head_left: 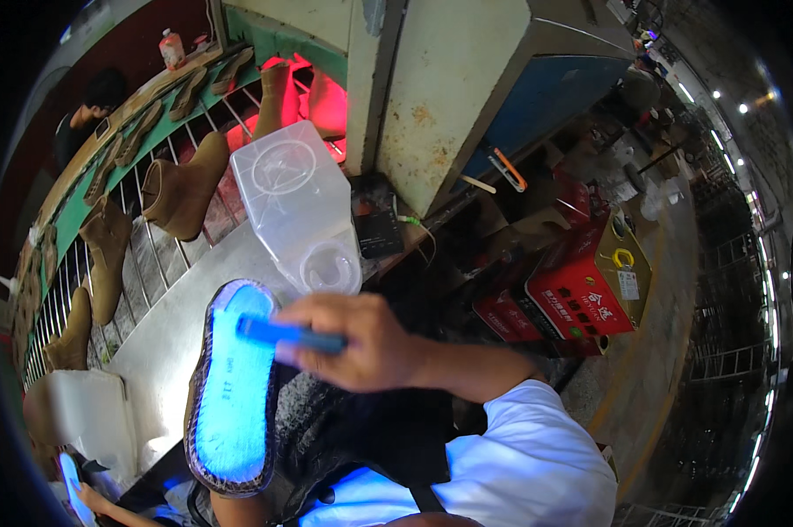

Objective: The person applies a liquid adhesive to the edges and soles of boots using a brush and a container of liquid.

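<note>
My right hand (361, 338) is clamped on a blue-handled brush (282, 332) over the light, bendy dark-rimmed shoe sole (231, 391), which my left hand, hidden beneath with its fingers out of sight, best supports at the heel end.

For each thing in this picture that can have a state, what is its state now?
Shoe sole: inner side up, glowing blue, held from below.
Blue brush: gripped, lying across the sole's top end.
Right hand: closed on the brush.
Left hand: mostly hidden under the sole.
Clear plastic jug: lying on its side, uncapped.
Tan boots: resting on the wire conveyor.
</note>
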{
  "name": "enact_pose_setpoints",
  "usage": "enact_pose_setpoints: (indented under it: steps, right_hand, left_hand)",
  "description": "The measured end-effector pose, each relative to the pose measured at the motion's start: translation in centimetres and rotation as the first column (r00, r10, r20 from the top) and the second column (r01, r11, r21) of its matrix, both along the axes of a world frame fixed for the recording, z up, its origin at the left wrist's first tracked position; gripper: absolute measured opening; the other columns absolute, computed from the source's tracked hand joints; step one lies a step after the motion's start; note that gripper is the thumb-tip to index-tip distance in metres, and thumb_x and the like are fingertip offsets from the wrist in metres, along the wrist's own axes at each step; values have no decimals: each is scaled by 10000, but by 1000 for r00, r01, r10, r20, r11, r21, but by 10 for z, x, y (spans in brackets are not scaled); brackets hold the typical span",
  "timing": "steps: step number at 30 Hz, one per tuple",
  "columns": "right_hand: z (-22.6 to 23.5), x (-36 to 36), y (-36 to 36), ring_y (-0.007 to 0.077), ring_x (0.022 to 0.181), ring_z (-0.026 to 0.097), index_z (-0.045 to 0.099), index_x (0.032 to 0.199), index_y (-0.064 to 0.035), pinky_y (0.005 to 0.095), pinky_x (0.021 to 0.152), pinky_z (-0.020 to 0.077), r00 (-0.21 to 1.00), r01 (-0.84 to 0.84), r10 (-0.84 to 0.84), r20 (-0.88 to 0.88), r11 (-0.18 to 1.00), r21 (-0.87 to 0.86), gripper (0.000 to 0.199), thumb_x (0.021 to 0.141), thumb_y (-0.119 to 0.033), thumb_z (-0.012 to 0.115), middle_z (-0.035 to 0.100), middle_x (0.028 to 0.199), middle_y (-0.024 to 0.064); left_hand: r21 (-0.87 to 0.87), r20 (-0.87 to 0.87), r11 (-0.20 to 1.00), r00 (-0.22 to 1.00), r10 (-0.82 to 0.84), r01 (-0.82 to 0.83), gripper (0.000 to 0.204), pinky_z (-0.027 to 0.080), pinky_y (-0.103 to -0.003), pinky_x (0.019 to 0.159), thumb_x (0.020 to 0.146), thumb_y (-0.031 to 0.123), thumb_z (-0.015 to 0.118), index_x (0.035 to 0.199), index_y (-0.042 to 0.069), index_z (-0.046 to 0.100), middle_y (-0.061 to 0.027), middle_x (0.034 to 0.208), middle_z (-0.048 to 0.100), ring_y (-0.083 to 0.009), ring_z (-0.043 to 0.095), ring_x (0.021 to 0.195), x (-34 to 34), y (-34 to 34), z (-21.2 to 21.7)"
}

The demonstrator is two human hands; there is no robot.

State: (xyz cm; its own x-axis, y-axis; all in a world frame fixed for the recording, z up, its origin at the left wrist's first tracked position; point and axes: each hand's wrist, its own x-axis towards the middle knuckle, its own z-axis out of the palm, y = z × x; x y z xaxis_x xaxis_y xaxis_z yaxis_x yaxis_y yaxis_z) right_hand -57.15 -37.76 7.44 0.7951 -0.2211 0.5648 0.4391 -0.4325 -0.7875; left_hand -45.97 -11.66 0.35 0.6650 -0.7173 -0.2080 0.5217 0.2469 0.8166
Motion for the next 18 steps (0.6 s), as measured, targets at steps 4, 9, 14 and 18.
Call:
enact_pose_setpoints:
  steps: [4, 9, 14, 18]
  right_hand:
    - [5, -5, 2, 115, 724, 699, 693, 1080, -16, 250, 629, 561, 812, -221, 544, -211, 622, 751, 211, 956, -182, 732, 722, 859, 81]
    - [-2, 9, 8, 116, 649, 668, 709, 1103, 31, 274, 613, 534, 977, -176, 194, -90, 969, 174, 215, 961, -130, 698, 705, 759, 57]
    - [-16, 8, -9, 174, 464, 590, 629, 968, 26, 311, 383, 504, 968, -182, 242, 60, 523, 833, 224, 961, -198, 637, 631, 680, 85]
    - [2, 13, -39, 149, 439, 534, 621, 1012, 20, 281, 336, 426, 998, 31, 32, -60, 575, 818, 351, 947, -325, 637, 648, 727, 116]
  left_hand:
    - [-4, 9, 1000, 1000, 17, -17, 1101, 520, -416, 1021, 612, 484, 911, 1432, -57, 413, -167, 1332, 596, -305, 631, 1173, 1, 0, -1]
    - [-30, -17, 998, 998, 62, -63, 1145, 517, -416, 1026, 588, 493, 932, 1439, -62, 402, -167, 1339, 590, -306, 626, 1180, -6, 19, 4]
    - [-106, 15, 988, 994, 111, -109, 1190, 514, -417, 1030, 563, 502, 952, 1446, -66, 391, -167, 1346, 584, -308, 622, 1187, -12, 25, 11]
    - [-281, 299, 938, 911, 285, -202, 1226, 511, -417, 1034, 544, 510, 969, 1451, -70, 383, -167, 1351, 579, -309, 618, 1193, 48, 28, 17]
